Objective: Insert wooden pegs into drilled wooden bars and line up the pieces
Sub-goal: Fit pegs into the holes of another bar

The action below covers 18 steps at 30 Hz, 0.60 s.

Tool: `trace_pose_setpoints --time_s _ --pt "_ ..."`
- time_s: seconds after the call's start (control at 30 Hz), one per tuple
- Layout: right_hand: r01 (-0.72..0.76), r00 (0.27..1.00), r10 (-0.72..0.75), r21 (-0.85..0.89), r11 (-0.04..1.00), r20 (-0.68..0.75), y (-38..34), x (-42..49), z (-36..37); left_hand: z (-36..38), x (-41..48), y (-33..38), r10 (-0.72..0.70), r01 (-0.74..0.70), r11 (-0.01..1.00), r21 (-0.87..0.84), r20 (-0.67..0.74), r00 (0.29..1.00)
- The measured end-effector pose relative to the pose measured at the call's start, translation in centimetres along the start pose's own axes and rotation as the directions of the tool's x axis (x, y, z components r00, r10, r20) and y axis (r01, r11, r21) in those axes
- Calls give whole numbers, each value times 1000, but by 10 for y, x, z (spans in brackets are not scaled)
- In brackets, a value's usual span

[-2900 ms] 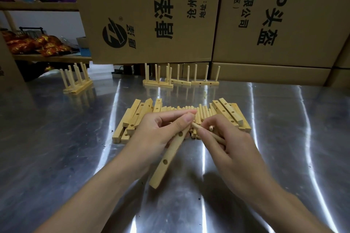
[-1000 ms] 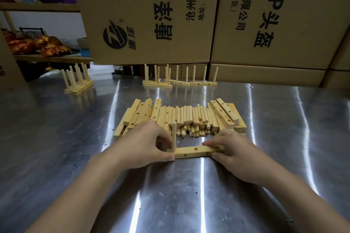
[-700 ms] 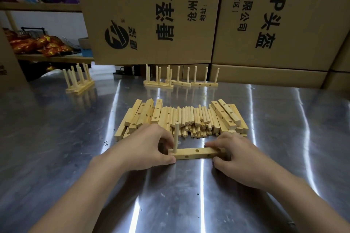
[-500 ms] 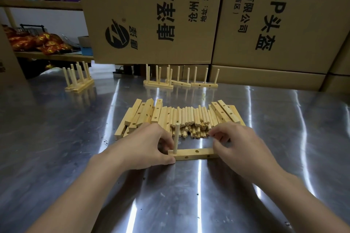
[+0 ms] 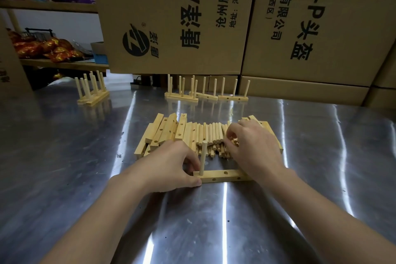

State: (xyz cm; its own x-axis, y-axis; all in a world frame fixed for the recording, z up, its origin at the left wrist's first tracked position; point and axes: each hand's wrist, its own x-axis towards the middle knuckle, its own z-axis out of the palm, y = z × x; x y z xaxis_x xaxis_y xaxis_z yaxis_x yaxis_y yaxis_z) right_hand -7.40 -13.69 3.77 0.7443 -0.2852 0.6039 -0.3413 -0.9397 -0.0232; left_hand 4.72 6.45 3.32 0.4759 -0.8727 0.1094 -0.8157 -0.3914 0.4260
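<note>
our right hand (image 5: 252,146) has quit bar (image 5: 225,176), now curled in far peg pile (image 5: 211,135), we cannot tell if grasping; left hand (image 5: 171,167) pinches bar's left end on near desk (image 5: 64,178); one peg (image 5: 203,159) upright, second due

cardboard boxes (image 5: 175,17) rear | shelf (image 5: 64,63) left w/ red-gold packets (image 5: 45,48)

Pale yellow pegs (image 5: 211,135) and bars (image 5: 165,133), silver-grey table (image 5: 64,156), brown black-lettered cartons (image 5: 171,17).

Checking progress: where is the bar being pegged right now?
In the head view the drilled bar lies flat on the metal table, centre foreground, nearer than the loose peg pile; the left hand holds its left end beside one upright peg.
</note>
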Motion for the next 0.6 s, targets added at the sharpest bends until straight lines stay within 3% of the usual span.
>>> trace_pose_setpoints --time_s 0.1,0.17,0.2,0.27,0.33,0.43,0.6 --pt "-84 990 91 63 994 -112 7 -4 -11 0 1 0 3 -3 1000 -2 4 1000" --pt "-182 956 241 306 934 -166 16 -10 -22 0 2 0 3 -3 1000 2 8 1000" --pt "-214 935 321 480 851 -153 22 -14 -27 -1 1 1 3 -3 1000 -1 12 1000" --pt "-239 901 431 775 585 -47 30 -23 -37 -3 -1 2 10 -9 999 -36 11 1000" --pt "-252 889 452 901 354 71 34 -35 -43 -7 -3 5 15 -19 995 -102 -40 999" --pt "-251 890 422 959 131 175 32 -50 -45 -13 -6 15 -9 -42 969 -243 -205 979" --pt "-200 926 346 974 106 152 18 -52 -49 -17 -10 33 -24 -202 840 -504 -406 913"
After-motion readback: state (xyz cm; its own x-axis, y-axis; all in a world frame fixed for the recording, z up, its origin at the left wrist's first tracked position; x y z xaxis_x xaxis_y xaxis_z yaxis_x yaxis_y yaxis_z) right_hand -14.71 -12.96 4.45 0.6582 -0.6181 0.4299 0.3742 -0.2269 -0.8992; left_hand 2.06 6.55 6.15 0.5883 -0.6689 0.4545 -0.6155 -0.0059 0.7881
